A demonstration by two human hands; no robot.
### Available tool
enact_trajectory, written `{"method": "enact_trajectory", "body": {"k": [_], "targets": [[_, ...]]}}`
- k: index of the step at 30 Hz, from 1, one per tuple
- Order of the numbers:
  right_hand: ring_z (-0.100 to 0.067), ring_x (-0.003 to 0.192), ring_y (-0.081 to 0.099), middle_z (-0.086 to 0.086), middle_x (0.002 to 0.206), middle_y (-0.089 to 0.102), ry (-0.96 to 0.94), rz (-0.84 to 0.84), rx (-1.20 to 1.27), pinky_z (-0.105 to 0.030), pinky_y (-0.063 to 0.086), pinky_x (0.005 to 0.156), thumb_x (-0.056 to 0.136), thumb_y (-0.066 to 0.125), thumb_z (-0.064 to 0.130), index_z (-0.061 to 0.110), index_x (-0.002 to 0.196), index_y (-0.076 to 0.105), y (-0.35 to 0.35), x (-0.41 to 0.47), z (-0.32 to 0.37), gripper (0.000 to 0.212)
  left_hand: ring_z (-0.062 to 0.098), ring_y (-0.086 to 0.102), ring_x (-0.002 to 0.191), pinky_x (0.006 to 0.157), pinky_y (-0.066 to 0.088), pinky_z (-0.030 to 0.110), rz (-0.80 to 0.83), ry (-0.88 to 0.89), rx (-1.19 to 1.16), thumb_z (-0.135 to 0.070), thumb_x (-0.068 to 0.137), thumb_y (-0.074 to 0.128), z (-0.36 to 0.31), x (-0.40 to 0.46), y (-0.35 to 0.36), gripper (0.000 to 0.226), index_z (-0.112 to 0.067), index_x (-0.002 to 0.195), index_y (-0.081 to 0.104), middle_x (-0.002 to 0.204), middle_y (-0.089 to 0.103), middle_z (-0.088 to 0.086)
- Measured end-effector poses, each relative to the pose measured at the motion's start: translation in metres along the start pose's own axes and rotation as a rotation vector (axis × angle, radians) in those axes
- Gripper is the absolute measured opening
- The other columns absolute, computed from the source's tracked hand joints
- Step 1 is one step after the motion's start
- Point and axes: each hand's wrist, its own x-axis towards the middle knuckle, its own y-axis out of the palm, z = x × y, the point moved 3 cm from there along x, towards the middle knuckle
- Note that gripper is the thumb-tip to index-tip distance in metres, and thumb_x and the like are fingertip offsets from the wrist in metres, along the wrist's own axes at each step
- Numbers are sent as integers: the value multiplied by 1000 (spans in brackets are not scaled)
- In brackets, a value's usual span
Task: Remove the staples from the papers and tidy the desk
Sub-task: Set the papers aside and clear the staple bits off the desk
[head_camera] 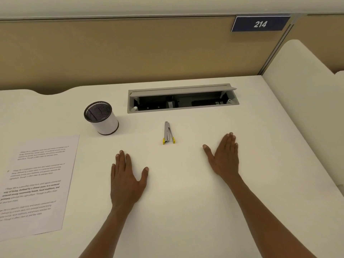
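Observation:
Printed papers (37, 185) lie flat at the left of the white desk (186, 211). A small metal staple remover (168, 134) with yellow tips lies in the middle of the desk, its tips pointing toward me. My left hand (126, 179) rests flat on the desk, palm down, fingers straight, below and left of the remover. My right hand (224, 155) also lies flat, palm down, to the right of the remover. Neither hand touches anything but the desk. No staple can be made out on the papers.
A white cylindrical pen holder (101, 118) with a dark mesh inside stands at the back left. An open grey cable tray (182, 98) is set into the desk behind the remover. A tan partition with a "214" sign (260, 24) rises at the back.

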Motion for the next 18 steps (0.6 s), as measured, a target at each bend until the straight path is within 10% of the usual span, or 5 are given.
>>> {"method": "enact_trajectory", "body": {"k": [10, 18], "targets": [[-33, 134, 37, -19, 146, 38, -250, 13, 177, -41, 34, 113, 92, 46, -2, -6, 140, 40, -22, 27, -12, 48, 17, 1, 156, 127, 6, 37, 14, -6, 2, -68, 89, 27, 0, 0, -1, 94, -3, 157, 23, 169, 8, 7], [-28, 112, 48, -7, 121, 49, -351, 139, 175, -40, 43, 95, 96, 34, 2, 7, 123, 49, -30, 5, -8, 31, 16, -1, 156, 127, 4, 37, 21, -13, -4, -69, 88, 26, -1, 0, -3, 95, -4, 158, 21, 169, 6, 6]]}}
